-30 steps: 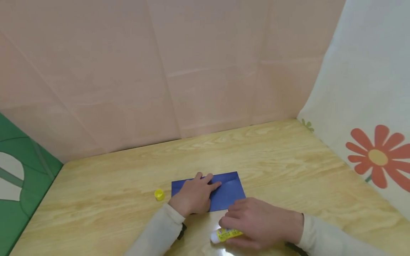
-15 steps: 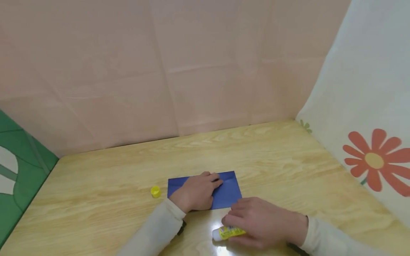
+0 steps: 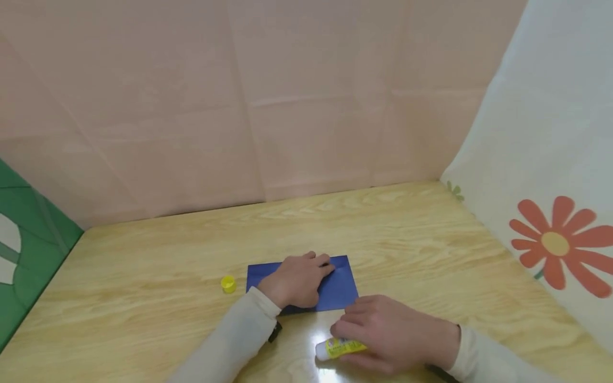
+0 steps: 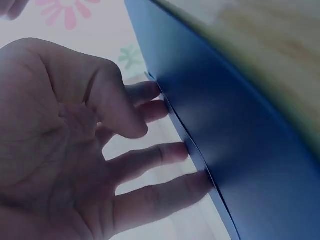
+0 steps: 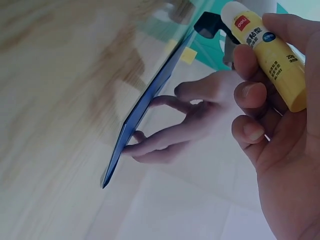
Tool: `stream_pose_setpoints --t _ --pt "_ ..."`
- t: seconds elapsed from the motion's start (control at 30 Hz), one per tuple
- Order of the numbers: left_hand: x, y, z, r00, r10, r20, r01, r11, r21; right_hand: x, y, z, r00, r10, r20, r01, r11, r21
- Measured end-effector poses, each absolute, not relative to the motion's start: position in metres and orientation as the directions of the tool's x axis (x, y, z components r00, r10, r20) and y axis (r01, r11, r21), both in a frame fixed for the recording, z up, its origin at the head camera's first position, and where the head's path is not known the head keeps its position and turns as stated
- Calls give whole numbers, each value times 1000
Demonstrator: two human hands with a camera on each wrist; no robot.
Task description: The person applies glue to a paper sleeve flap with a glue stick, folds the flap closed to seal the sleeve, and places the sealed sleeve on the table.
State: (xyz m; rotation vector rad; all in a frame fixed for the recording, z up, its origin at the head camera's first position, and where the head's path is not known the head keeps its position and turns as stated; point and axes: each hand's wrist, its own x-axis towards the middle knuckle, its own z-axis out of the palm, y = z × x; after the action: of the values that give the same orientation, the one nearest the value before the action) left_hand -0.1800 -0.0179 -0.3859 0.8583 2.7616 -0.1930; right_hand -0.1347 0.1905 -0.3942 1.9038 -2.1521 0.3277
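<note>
A flat piece of folded blue paper (image 3: 337, 290) lies on the table, its far side creased into a narrow flap. Across it stretches my left hand (image 3: 298, 281), spread fingertips touching the flap; in the left wrist view the fingers (image 4: 155, 200) reach down to the seam of the paper (image 4: 240, 135) while the thumb hangs above. My right hand (image 3: 390, 332) holds a yellow glue stick (image 5: 267, 55) with a white end, between thumb and curled fingers, just in front of the paper's near right corner. The glue stick's far end is hidden in the palm in the head view.
A small yellow cap (image 3: 228, 284) stands on the wooden table (image 3: 158, 298), left of the paper. A pinkish cloth (image 3: 239, 106) hangs behind the table, a flower-printed white one (image 3: 517, 133) on the right and a green one (image 3: 38, 255) on the left.
The left hand's fingers have slid along the paper's flap and drawn closer together. The right hand keeps its hold on the glue stick with hardly any motion. The whole view has shifted slightly.
</note>
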Motion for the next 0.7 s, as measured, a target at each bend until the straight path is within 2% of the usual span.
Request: stream_pose_setpoints --t 0.13,0.27,0.43,0.57,0.7 --pt "-185 -6 -385 -813 518 -267 551 832 -66 -134 195 -395 -137 -932 337 -990 137 -24" --pt "-186 1 -384 -821 497 -281 539 837 -94 -135 197 -394 -107 -926 363 -993 119 10" --pt "-184 2 -383 -800 501 -330 548 834 -64 -135 197 -394 -46 -916 399 -996 72 50" --pt "-184 1 -381 -799 498 -336 539 841 -36 -135 197 -395 -44 -917 396 -997 62 34" --pt "-186 4 -383 -823 477 -308 511 859 -35 -134 198 -396 -50 -918 394 -997 66 27"
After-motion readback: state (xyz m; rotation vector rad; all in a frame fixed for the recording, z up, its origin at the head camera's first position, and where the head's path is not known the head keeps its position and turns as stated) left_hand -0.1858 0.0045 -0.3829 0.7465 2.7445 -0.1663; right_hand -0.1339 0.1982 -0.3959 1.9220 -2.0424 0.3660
